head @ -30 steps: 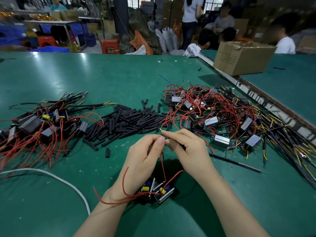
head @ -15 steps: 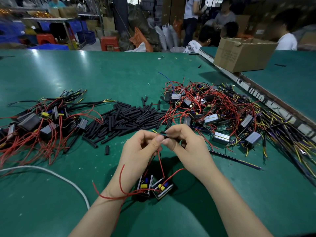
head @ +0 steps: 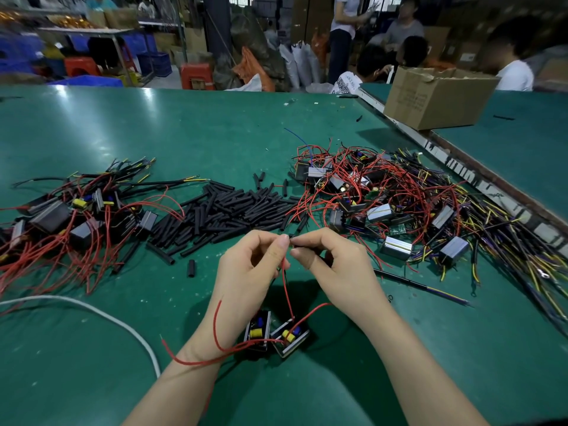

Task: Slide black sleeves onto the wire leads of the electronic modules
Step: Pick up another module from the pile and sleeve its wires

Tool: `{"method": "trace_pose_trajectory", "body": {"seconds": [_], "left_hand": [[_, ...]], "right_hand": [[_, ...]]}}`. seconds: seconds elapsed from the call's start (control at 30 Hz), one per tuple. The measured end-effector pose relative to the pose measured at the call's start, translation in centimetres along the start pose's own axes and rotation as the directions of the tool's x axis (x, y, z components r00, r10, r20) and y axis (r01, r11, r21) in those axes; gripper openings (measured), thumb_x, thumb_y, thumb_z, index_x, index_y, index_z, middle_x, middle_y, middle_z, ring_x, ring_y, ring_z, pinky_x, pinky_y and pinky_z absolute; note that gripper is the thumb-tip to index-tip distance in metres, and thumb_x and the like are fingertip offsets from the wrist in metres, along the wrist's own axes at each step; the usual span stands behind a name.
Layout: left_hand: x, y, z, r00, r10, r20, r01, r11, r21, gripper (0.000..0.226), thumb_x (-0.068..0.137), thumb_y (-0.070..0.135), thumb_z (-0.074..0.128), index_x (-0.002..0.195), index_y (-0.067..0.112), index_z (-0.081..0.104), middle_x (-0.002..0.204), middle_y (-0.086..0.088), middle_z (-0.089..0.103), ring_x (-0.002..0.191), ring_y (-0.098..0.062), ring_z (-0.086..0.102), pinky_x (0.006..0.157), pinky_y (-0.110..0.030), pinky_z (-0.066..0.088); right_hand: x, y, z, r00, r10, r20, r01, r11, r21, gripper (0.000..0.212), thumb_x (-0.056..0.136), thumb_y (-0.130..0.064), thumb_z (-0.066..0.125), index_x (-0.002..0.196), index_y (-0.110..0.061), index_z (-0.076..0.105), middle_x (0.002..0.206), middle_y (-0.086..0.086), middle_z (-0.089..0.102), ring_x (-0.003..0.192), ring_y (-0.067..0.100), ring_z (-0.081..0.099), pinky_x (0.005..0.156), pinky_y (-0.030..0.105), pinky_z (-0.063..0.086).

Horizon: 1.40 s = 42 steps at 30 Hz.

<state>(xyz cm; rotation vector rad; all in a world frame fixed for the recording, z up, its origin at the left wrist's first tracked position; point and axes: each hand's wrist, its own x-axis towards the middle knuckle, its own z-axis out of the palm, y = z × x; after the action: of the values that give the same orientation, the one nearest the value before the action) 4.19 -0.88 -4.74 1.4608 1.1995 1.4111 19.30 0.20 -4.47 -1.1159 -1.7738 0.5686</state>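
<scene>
1. The left hand [head: 255,272] pinches the tip of a red lead [head: 287,290] between thumb and forefinger, so this hand is closed on the wire.
2. The right hand [head: 332,265] pinches a black sleeve [head: 307,248] between thumb and fingertips. Only a short dark part of the sleeve shows, the fingers hide the rest.
3. The two pinches meet almost tip to tip, just above the table [head: 215,127]. The sleeve lies roughly left to right, with its open mouth toward the left hand. I cannot tell if the wire tip is already inside.
4. From the left pinch the red lead runs down and toward the person, to two modules [head: 276,333] that lie between the wrists. So the wire comes up from below and bends sideways into the sleeve's axis. In my judgement the next push depends on this line staying straight, or the soft wire will buckle.
5. The right hand is the nearer one to the sleeve, and it would push it leftward along the wire.
6. Farther out, the pile of loose sleeves [head: 227,210] lies just behind the hands. A heap of modules [head: 384,204] is at the right and another heap [head: 70,216] at the left.
</scene>
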Motion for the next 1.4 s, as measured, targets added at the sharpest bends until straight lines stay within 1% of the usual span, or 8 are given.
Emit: {"method": "trace_pose_trajectory", "body": {"seconds": [0.17, 0.33, 0.47, 0.6, 0.7, 0.87, 1.23, 1.4], "left_hand": [[0.2, 1.1, 0.3, 0.974, -0.228, -0.014, 0.218, 0.947, -0.235, 0.023, 0.092, 0.013, 0.057, 0.071, 0.016, 0.067, 0.053, 0.003, 0.059, 0.049, -0.004, 0.047, 0.051, -0.012, 0.040], [0.3, 1.5, 0.2, 0.915, -0.381, 0.135, 0.403, 0.832, -0.382, 0.022, 0.088, 0.019, 0.058, 0.069, 0.019, 0.068, 0.050, 0.008, 0.045, 0.044, -0.004, 0.033, 0.049, -0.023, 0.024], [0.4, 1.7, -0.1, 0.877, -0.427, 0.221, 0.481, 0.775, -0.410, 0.017, 0.077, 0.024, 0.063, 0.063, 0.022, 0.071, 0.048, 0.010, 0.042, 0.039, -0.001, 0.035, 0.044, -0.017, 0.027], [0.4, 1.7, -0.5, 0.926, -0.301, 0.226, 0.365, 0.864, -0.347, 0.011, 0.070, 0.022, 0.065, 0.061, 0.018, 0.069, 0.047, 0.010, 0.046, 0.042, -0.001, 0.037, 0.044, -0.012, 0.033], [0.2, 1.4, -0.7, 0.984, -0.124, 0.124, 0.139, 0.983, -0.118, 0.013, 0.083, 0.008, 0.066, 0.071, 0.014, 0.068, 0.049, 0.009, 0.051, 0.049, -0.001, 0.044, 0.052, -0.011, 0.037], [-0.4, 1.1, -0.4, 0.994, 0.096, 0.055, -0.101, 0.990, 0.097, 0.016, 0.088, 0.015, 0.064, 0.076, 0.026, 0.066, 0.056, 0.010, 0.057, 0.054, -0.002, 0.047, 0.056, -0.016, 0.038], [-0.3, 0.7, -0.1, 0.997, 0.080, 0.012, -0.081, 0.995, 0.066, 0.016, 0.090, 0.012, 0.061, 0.079, 0.022, 0.065, 0.057, 0.013, 0.055, 0.053, 0.001, 0.045, 0.055, -0.010, 0.036], [-0.3, 0.4, -0.2, 0.991, 0.130, -0.020, -0.127, 0.986, 0.112, 0.016, 0.091, 0.020, 0.061, 0.078, 0.030, 0.063, 0.060, 0.008, 0.053, 0.056, -0.009, 0.043, 0.054, -0.026, 0.037]], "right_hand": [[-0.2, -0.1, 0.4, 0.998, -0.061, -0.034, 0.062, 0.997, 0.039, 0.006, 0.084, -0.012, 0.069, 0.089, -0.016, 0.069, 0.084, -0.011, 0.068, 0.081, 0.001, 0.060, 0.074, 0.012, 0.044], [-0.2, -0.2, 0.4, 0.992, -0.086, -0.094, 0.094, 0.992, 0.081, 0.014, 0.085, -0.010, 0.068, 0.088, -0.023, 0.068, 0.080, -0.014, 0.065, 0.078, 0.001, 0.058, 0.072, 0.009, 0.039], [-0.1, -0.3, 0.3, 0.986, -0.128, -0.103, 0.135, 0.988, 0.071, 0.018, 0.084, -0.009, 0.069, 0.091, -0.025, 0.071, 0.088, -0.015, 0.068, 0.083, 0.007, 0.061, 0.077, 0.013, 0.042], [0.1, -0.3, -0.5, 0.991, -0.128, -0.027, 0.130, 0.983, 0.127, 0.016, 0.082, -0.011, 0.070, 0.092, -0.023, 0.073, 0.086, -0.015, 0.070, 0.085, 0.009, 0.064, 0.080, 0.024, 0.049], [0.3, 0.0, -1.0, 0.993, -0.113, 0.022, 0.110, 0.987, 0.117, 0.014, 0.081, -0.010, 0.072, 0.091, -0.018, 0.075, 0.084, -0.013, 0.070, 0.080, 0.006, 0.064, 0.076, 0.021, 0.049], [0.2, 0.1, -0.7, 0.999, -0.024, 0.020, 0.020, 0.984, 0.179, 0.022, 0.083, -0.011, 0.071, 0.089, -0.032, 0.066, 0.078, -0.015, 0.065, 0.073, 0.004, 0.062, 0.071, 0.019, 0.048], [0.3, -0.4, -1.1, 0.980, 0.108, 0.167, -0.149, 0.955, 0.257, 0.020, 0.087, -0.008, 0.067, 0.081, -0.027, 0.065, 0.068, -0.009, 0.061, 0.064, 0.011, 0.055, 0.065, 0.026, 0.047], [0.5, -0.9, -1.5, 0.955, 0.184, 0.232, -0.248, 0.925, 0.287, 0.016, 0.095, -0.019, 0.055, 0.089, -0.021, 0.069, 0.072, -0.018, 0.068, 0.066, 0.000, 0.059, 0.066, 0.009, 0.043]]}}
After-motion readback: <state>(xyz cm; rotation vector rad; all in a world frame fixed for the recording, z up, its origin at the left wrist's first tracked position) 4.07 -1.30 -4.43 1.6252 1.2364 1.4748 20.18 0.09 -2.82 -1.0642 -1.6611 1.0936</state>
